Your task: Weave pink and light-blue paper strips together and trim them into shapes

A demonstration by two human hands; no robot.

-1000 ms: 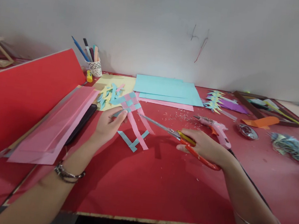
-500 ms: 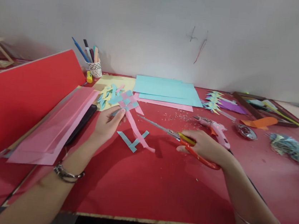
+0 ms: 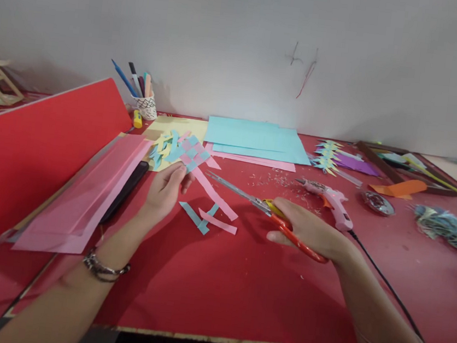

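Note:
My left hand [image 3: 167, 186] pinches a small woven checkerboard of pink and light-blue paper [image 3: 190, 152] between thumb and fingers. A long pink paper strip [image 3: 217, 193] slants down to the right from beside the weave; whether it is still joined, I cannot tell. My right hand [image 3: 303, 224] grips scissors [image 3: 246, 196] with red and yellow handles. Their blades point left, tips close to the weave and the strip, nearly together. Below, light-blue paper strips [image 3: 192, 215] lie on the table with a short pink strip [image 3: 218, 222] across them.
Cut paper scraps [image 3: 164, 147] and blue sheets [image 3: 252, 138] lie at the back. A pink glue gun [image 3: 328, 196] with a black cord rests right of centre. Pink sheets [image 3: 72, 198] and a red board [image 3: 41, 150] are at left, a pen cup [image 3: 145, 106] behind.
A short pink strip now lies over the blue strips, where none lay before. The scissors have shifted slightly left towards the weave, and the slanting pink strip has swung up a little.

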